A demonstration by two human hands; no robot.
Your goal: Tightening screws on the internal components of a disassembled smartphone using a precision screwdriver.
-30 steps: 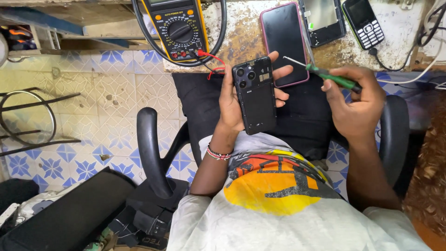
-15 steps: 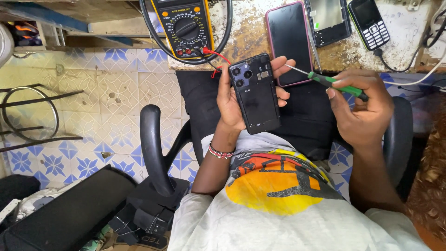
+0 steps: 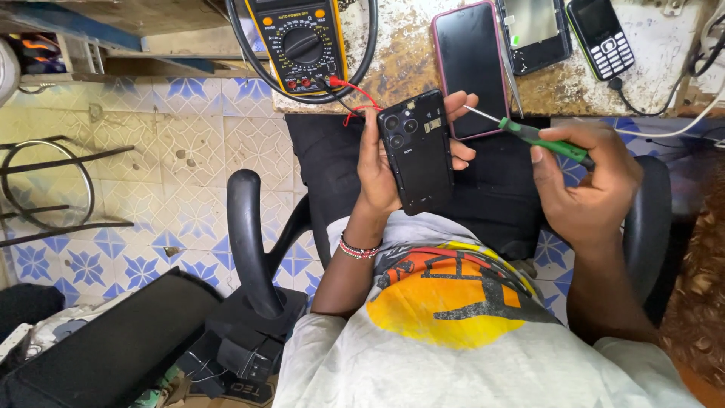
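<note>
Shirt: nearest to me I see a pale shirt (image 3: 461, 332) with an orange and yellow print, seated in a black armchair (image 3: 253, 242).
Left wrist: a beaded bracelet (image 3: 356, 248) circles it.
Left hand: my left hand (image 3: 381, 162) is closed around a black phone (image 3: 417, 151), its back with the camera lenses facing me, fingers curling round the right edge; it is held upright above the lap, just short of the bench edge.
Right hand: my right hand (image 3: 585, 181) is clamped on a green-handled screwdriver (image 3: 529, 134); the metal tip points left toward the upper right edge of the black phone, close to the left fingertips, and I cannot tell whether it touches.
Floor: blue and cream tiles (image 3: 151, 159) lie to the left.
Bench: a worn worktop (image 3: 408, 60) carries a yellow multimeter (image 3: 302, 41) with a red lead, a pink-cased phone (image 3: 470, 64), an opened phone body (image 3: 532, 30) and a small keypad phone (image 3: 599, 36).
</note>
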